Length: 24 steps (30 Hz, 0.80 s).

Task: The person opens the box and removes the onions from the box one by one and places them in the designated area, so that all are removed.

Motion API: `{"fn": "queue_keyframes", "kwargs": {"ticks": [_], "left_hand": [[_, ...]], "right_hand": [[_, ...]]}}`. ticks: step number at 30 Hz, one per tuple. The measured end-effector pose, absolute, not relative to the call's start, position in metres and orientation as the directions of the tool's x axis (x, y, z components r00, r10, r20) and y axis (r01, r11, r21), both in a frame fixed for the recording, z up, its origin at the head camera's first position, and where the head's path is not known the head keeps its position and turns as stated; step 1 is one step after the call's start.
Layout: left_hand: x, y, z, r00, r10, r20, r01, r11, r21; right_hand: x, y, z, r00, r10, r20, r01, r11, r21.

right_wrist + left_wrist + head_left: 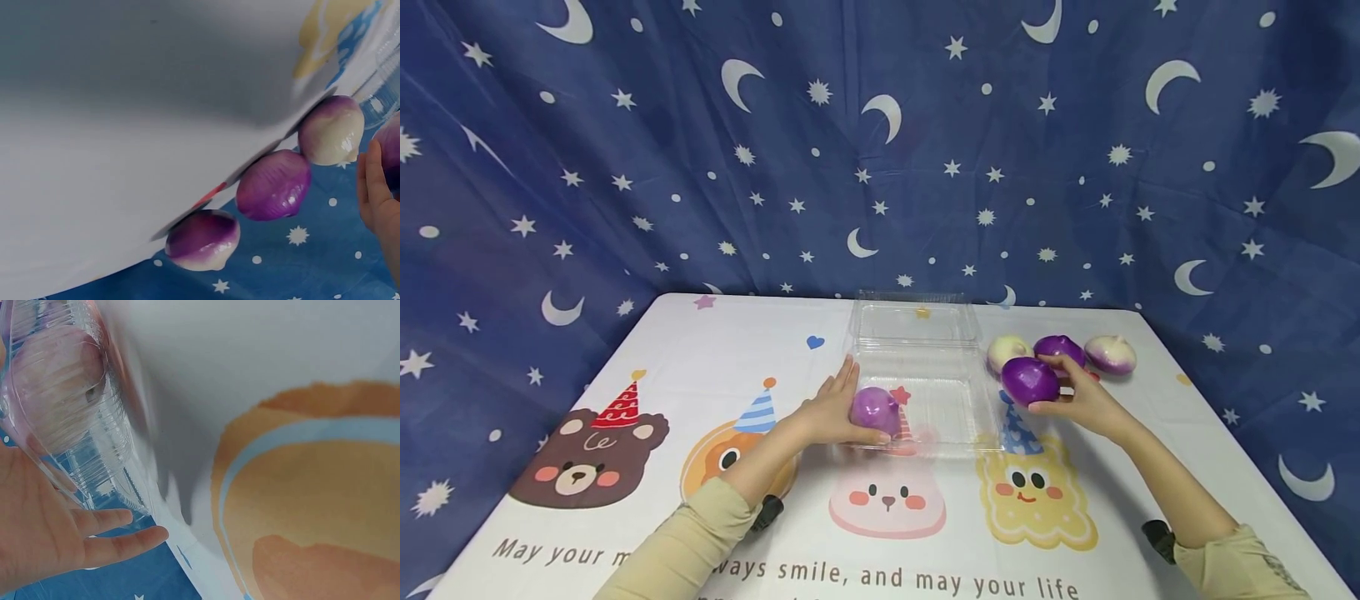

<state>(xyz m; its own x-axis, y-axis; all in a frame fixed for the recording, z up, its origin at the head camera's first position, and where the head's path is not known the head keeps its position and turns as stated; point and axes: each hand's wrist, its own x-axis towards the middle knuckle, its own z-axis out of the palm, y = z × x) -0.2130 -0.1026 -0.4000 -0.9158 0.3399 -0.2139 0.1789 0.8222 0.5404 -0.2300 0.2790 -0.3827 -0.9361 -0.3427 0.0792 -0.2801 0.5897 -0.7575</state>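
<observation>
A clear plastic clamshell box (951,408) lies with its lid folded back in the head view. Inside its left front corner sits a purple onion (876,410). My left hand (831,412) rests against the box's left side beside that onion, fingers extended, thumb along the front edge. The left wrist view shows these straight fingers (119,547) outside the ribbed wall. My right hand (1090,404) grips a dark purple onion (1028,381) between thumb and fingers, to the right of the box. Behind it are a whitish onion (1007,353), another purple onion (1062,348) and a white-and-purple onion (1111,355).
The white tablecloth (655,550) carries printed cartoon animals and lettering. Behind the table hangs a blue curtain (820,208) with moons and stars. The raised lid (913,323) lies toward the table's back edge.
</observation>
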Motion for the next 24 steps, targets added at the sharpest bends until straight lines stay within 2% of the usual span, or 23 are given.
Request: {"fn": "queue_keyframes", "kwargs": {"ticks": [24], "left_hand": [[-0.212,-0.102,-0.399,-0.917,0.338,-0.213,0.178,0.823,0.539]], "right_hand": [[-0.238,0.281,-0.409,-0.913,-0.408,0.017,-0.293,0.625,-0.723]]}}
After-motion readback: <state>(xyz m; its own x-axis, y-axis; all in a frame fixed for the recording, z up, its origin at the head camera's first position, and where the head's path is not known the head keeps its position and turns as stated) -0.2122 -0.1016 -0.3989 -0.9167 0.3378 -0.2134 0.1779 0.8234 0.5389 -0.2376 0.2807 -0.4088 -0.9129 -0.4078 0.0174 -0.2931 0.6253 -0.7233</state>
